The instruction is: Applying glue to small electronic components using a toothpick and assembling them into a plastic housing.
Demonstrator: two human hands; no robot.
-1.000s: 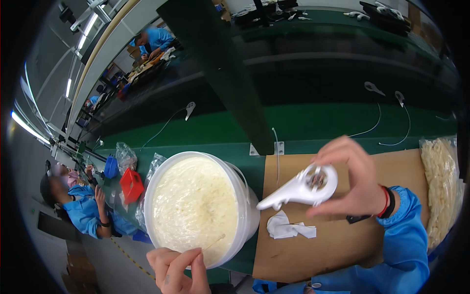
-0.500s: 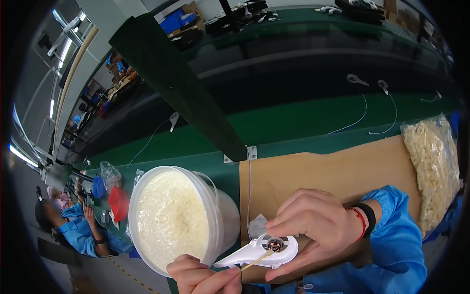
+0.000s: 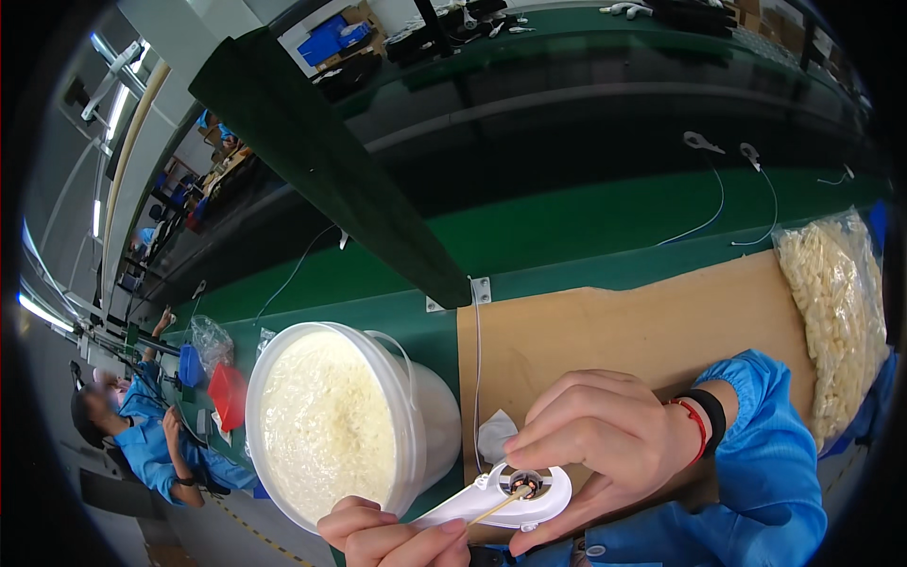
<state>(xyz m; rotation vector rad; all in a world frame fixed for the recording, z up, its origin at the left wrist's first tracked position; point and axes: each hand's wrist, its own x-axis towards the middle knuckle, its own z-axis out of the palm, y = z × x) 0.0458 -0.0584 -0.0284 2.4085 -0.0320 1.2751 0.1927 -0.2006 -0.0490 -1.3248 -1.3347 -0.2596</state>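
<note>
Green workbench [image 3: 432, 340], partly covered by a brown cardboard sheet [image 3: 586, 331]. White ring-ended plastic housing [image 3: 470, 498], coppery core [image 3: 525, 485]: one, low at the cardboard's left, gripped by right hand [image 3: 600, 430]. Thin stick [image 3: 496, 508], probably a cotton swab: one, pinched in left hand [image 3: 397, 539], tip at core. White tissue [image 3: 495, 438]: just beyond. White tub [image 3: 430, 425], cream-coloured fill: left. Clear bag of pale pieces [image 3: 836, 321]: right.

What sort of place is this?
Likely a factory assembly line, perhaps small appliances. A long dark strip, apparently a conveyor, bears white corded parts; a co-worker in similar blue workwear is farther along; the right hand holds a white housing with its core exposed.
</note>
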